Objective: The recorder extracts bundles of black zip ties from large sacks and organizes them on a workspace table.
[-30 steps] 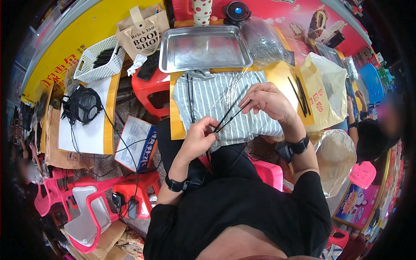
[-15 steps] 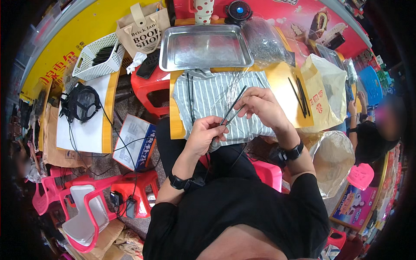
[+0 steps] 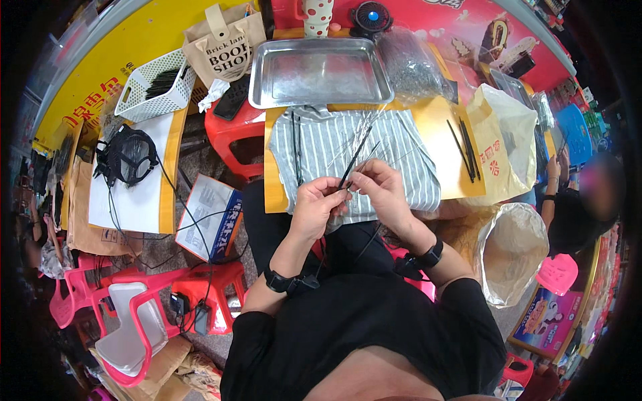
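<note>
Since the earlier frames, the right hand [image 3: 384,197] has come down and in beside the left hand [image 3: 317,204], so their fingertips now nearly meet over the near part of the striped cloth [image 3: 401,154]. The left thumb and forefinger pinch a black strip [image 3: 356,156] near its lower end, and the right fingertips are closed on it just beside them; its other end slants up and away over the cloth, while the fingers hide the lower tip. Of the containers, the white basket [image 3: 130,103] at upper left holds a bundle of thin dark pieces [image 3: 162,83], and a tan bag [image 3: 224,50] stands next to it. A shallow metal tray [image 3: 253,87] lies across the far side of the table [image 3: 435,117], beyond the cloth. Touching or just beside its right end is a clear plastic bag [image 3: 414,67], crumpled and full, its contents too blurred to tell. A cream bag [image 3: 498,140] stands at the table's right edge, with an open-mouthed bag [image 3: 515,247] nearer the person. Black sticks [image 3: 466,150] lie between cloth and cream bag. Behind the tray are a dotted cup [image 3: 317,17] and a small fan [image 3: 371,19]. On the left, cables [image 3: 180,200] trail from black strapped headgear [image 3: 127,157] across a white-and-blue box [image 3: 204,217].
</note>
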A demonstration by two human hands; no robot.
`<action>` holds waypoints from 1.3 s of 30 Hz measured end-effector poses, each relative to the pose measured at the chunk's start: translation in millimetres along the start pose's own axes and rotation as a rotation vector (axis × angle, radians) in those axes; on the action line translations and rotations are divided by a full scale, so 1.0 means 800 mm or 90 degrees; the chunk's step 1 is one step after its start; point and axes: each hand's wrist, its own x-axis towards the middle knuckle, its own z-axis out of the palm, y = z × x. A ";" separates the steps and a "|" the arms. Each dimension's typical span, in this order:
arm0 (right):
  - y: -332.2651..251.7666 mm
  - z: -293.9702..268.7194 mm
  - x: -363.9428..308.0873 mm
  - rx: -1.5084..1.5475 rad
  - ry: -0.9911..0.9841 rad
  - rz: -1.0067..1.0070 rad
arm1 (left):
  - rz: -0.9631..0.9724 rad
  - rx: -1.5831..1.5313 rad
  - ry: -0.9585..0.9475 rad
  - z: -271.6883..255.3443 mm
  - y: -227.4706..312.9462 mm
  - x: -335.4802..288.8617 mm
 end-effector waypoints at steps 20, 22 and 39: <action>0.023 0.019 0.007 -0.050 0.077 -0.129 | 0.014 -0.004 0.033 -0.003 0.006 -0.005; 0.013 0.019 0.008 -0.024 0.032 -0.086 | 0.075 0.037 0.094 -0.026 0.010 -0.003; 0.018 -0.052 -0.038 -0.240 0.055 -0.109 | 0.301 0.761 0.254 -0.057 0.015 0.043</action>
